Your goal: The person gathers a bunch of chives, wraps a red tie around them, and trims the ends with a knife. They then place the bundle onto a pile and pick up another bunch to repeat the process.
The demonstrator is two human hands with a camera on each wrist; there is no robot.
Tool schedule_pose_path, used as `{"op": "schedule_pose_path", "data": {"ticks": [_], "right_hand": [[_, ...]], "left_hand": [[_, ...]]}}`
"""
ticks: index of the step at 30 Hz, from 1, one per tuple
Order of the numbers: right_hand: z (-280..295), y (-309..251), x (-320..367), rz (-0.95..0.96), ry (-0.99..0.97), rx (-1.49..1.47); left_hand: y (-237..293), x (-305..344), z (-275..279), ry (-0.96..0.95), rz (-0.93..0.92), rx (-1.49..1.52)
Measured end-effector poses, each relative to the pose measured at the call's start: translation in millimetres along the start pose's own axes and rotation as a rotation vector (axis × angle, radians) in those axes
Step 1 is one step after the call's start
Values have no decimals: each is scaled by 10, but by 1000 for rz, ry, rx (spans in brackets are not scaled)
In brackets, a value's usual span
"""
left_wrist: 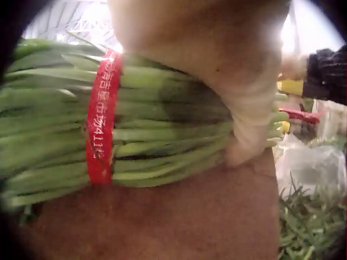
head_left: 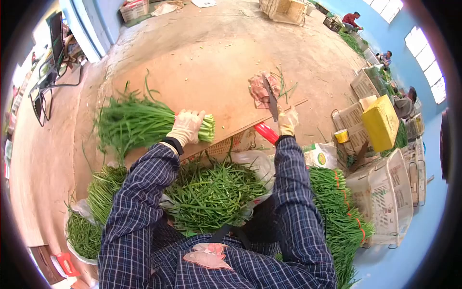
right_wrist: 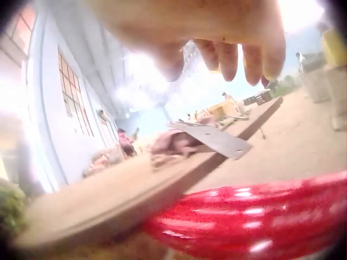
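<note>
This is a produce packing hall rather than a home. It has a wide concrete floor (head_left: 202, 38), blue walls (head_left: 373, 33) with high windows (head_left: 426, 57), and plastic crates (head_left: 392, 192) stacked along the side. Heaps of cut green stalks (head_left: 211, 192) lie around a low board desk (head_left: 226, 86). One bunch (left_wrist: 162, 135) is tied with a printed red band (left_wrist: 102, 124). Other workers (head_left: 352, 20) sit among crates farther off.

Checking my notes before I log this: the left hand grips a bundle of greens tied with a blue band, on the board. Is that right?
Not quite. The band around the bundle of greens is red, not blue, as the left wrist view shows. The rest stands: the left hand grips that bundle on the board.
</note>
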State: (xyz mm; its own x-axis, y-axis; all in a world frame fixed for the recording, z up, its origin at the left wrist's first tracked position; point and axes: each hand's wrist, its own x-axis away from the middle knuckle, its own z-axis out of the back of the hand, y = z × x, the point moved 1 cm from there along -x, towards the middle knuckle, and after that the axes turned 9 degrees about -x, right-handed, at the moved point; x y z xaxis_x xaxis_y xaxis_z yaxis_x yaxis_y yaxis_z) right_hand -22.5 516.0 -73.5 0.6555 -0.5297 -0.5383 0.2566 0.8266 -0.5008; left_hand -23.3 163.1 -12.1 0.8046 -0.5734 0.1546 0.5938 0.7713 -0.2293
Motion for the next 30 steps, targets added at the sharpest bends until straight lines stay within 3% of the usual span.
{"op": "schedule_pose_path", "data": {"ticks": [1, 3, 4, 5, 7, 9, 11, 13, 15, 17, 19, 21, 22, 23, 24, 30], "right_hand": [[-133, 155, -53, -5, 0, -15], [-93, 16, -131, -124, -373, 153], [-74, -82, -136, -78, -429, 204], [-167, -69, -144, -83, -434, 198], [-408, -29, -167, 48, -494, 219], [-538, -44, -191, 73, -454, 221], [-592, -27, -175, 166, -397, 225], [-284, -168, -209, 138, -465, 198], [-58, -187, -156, -60, -299, -138], [133, -157, 44, -156, -283, -299], [596, -637, 421, -471, -521, -724], [599, -871, 989, -527, -707, -1022], [706, -1098, 1181, -492, -814, -1027], [557, -1127, 1430, -370, -792, -781], [552, -1257, 1541, -94, -695, -582], [465, -1523, 1944, 251, -627, -183]], "left_hand": [[-13, -7, 9, 47, 84, 45], [-57, -45, 93, 87, 173, 73], [-48, -102, 145, -33, 215, 80], [-31, -155, 174, -151, 255, 89], [-9, -182, 124, -196, 248, 54], [3, -167, 73, -39, 206, 0], [-5, -180, 66, -55, 193, 20], [-18, -215, 73, -63, 193, 49], [-62, -265, 81, -180, 188, 116], [-97, -290, 111, -179, 190, 155], [-121, -281, 130, -196, 173, 230], [-115, -230, 179, -177, 189, 262], [-112, -227, 165, -157, 198, 247], [-109, -237, 146, -138, 203, 231], [-109, -251, 125, -159, 211, 224], [-103, -257, 128, -167, 195, 206]]}}
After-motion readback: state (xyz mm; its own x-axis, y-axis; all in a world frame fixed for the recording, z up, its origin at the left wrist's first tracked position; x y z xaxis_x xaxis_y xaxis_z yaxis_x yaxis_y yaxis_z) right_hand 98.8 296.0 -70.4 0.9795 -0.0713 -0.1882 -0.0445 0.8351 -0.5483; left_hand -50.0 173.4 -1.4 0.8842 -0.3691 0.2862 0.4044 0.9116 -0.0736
